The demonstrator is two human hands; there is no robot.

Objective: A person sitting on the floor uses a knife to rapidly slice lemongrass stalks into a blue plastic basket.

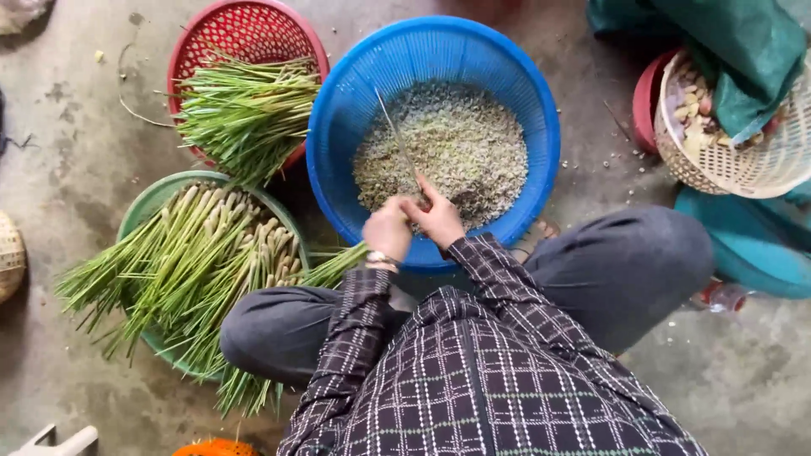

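Left hand [387,230] closes its grip on a stalk bundle [334,266]; right hand [438,218] pinches a knife [399,139] over the blue basket [338,127] — already holding a broad heap of chopped bits [448,152]. Left, a green basin [148,203] of stalks remains uncut — farther, a red basket [190,46] of leafy tops.

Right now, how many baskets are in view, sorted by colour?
Red basket, holding thin green stalks: 1
Blue basket, holding chopped bits: 1
Green basket, holding thicker green stalks: 1
Cream woven basket, holding pale pieces: 1
Total: 4

A woven rim at the left edge and an orange rim at the bottom are cut off and are not counted.
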